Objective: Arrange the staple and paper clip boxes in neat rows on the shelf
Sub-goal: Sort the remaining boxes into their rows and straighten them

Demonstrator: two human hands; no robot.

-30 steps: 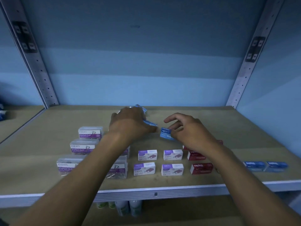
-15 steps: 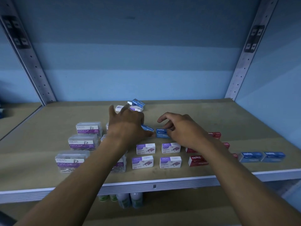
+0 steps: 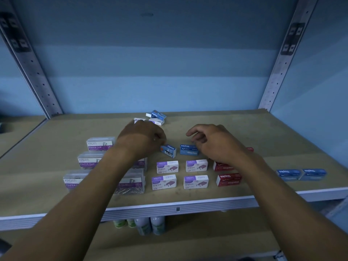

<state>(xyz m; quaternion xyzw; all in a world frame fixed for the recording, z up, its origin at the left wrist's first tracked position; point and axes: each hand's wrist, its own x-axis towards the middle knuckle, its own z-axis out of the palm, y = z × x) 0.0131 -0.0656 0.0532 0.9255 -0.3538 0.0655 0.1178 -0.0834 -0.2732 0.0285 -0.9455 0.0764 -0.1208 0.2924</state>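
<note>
Dim blue shelving, our left hand [image 3: 143, 140] pinching a tilted blue staple box [image 3: 168, 150] on the wooden shelf [image 3: 244, 129], our right hand [image 3: 216, 142] loosely curled, holding nothing, over a second blue box [image 3: 188, 150].

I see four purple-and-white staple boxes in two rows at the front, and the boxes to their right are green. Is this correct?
Not quite. The four purple-and-white staple boxes do stand in two rows, but the boxes to their right are red, not green, as the head view shows.
</note>
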